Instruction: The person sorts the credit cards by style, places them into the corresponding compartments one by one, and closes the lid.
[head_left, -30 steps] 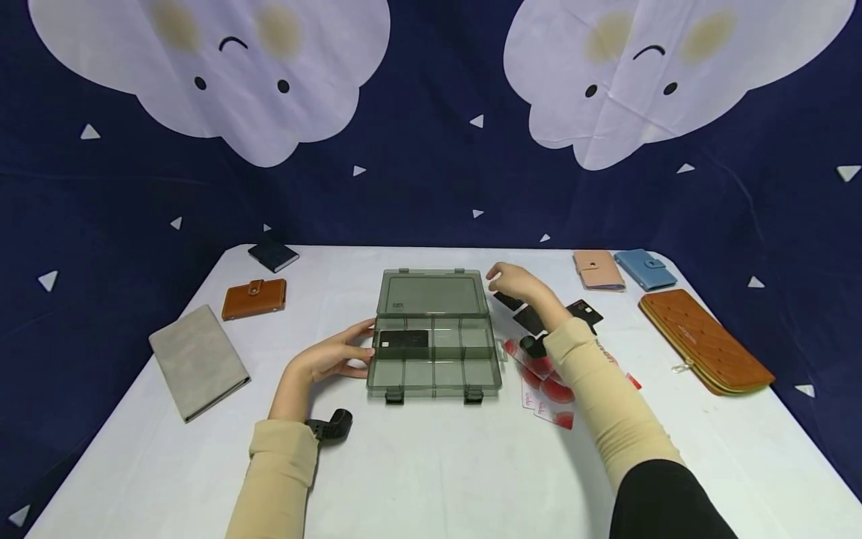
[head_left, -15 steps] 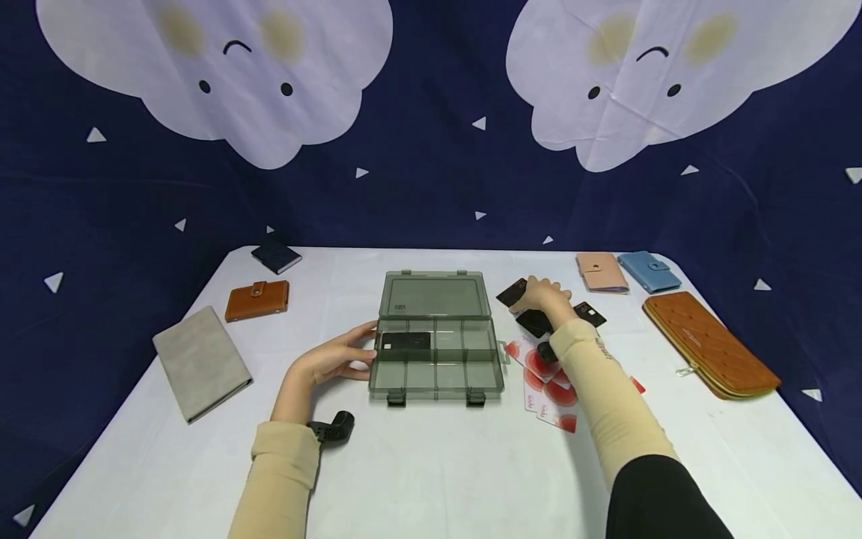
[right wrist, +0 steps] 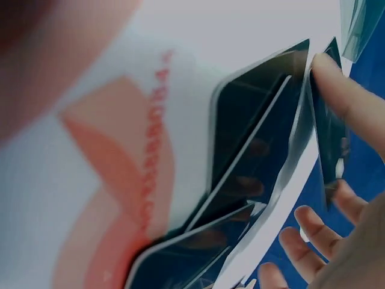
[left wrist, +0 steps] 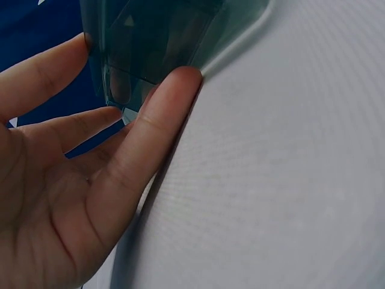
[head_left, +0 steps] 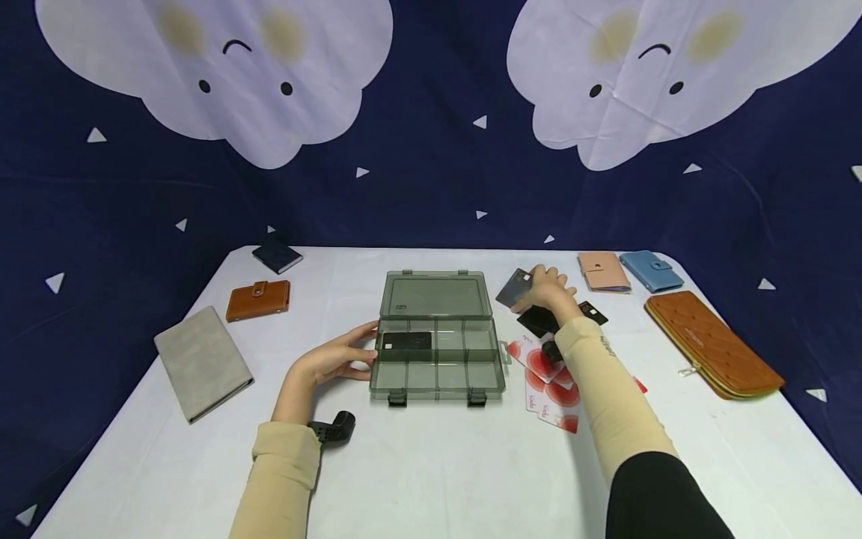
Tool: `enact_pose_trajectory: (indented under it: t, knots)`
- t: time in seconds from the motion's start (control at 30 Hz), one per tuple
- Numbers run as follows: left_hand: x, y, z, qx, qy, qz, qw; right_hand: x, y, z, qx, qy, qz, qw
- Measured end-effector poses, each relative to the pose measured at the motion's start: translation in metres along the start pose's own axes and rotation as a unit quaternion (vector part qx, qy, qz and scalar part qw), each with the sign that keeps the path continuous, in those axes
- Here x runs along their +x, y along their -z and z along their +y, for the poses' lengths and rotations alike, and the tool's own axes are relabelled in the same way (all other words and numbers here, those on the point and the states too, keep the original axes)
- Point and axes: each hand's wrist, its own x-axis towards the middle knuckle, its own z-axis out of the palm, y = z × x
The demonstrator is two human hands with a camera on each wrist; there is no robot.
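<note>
A translucent green-grey compartment box lies with its lid raised. In it, a black bank card spans the far-left compartments. The fingers and thumb of my left hand rest fairly straight against the box's left wall, and the left wrist view shows the fingertips touching it. My right hand pinches a dark bank card between thumb and fingers. This card is tilted and stands apart from the others in the right wrist view. Several black cards lie beneath the right hand, partly hidden by it.
Red-and-white cards overlap by the box's right side. Farther right are a brown zip wallet, a pink wallet and a blue wallet. A grey notebook, a brown wallet and a dark notebook lie left.
My right hand has come from beside the lid over to the black cards on the right and now tilts up one of them. My left hand stays at the box.
</note>
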Motion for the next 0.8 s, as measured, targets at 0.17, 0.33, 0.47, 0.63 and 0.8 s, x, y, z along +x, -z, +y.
enact_pose_trajectory:
  t: [0.17,0.33,0.47,0.63,0.8]
  knots:
    - [0.000,-0.001,0.001,0.001,-0.001,0.005,1.0000,0.021,-0.007,0.011,0.113,0.033,0.011,0.993]
    - [0.000,-0.002,0.001,0.000,-0.002,0.006,1.0000,0.074,-0.030,0.054,0.295,0.139,0.007,0.945]
    - [-0.001,-0.002,0.000,-0.001,-0.002,0.006,1.0000,0.030,-0.007,0.021,0.345,0.126,-0.013,0.930]
    - [0.000,-0.001,0.000,-0.006,0.002,0.009,0.9999,-0.034,0.023,-0.028,0.355,0.144,-0.022,0.924]
    - [0.000,-0.001,0.001,-0.004,0.001,0.005,1.0000,-0.057,0.024,-0.053,0.343,0.212,-0.037,0.914]
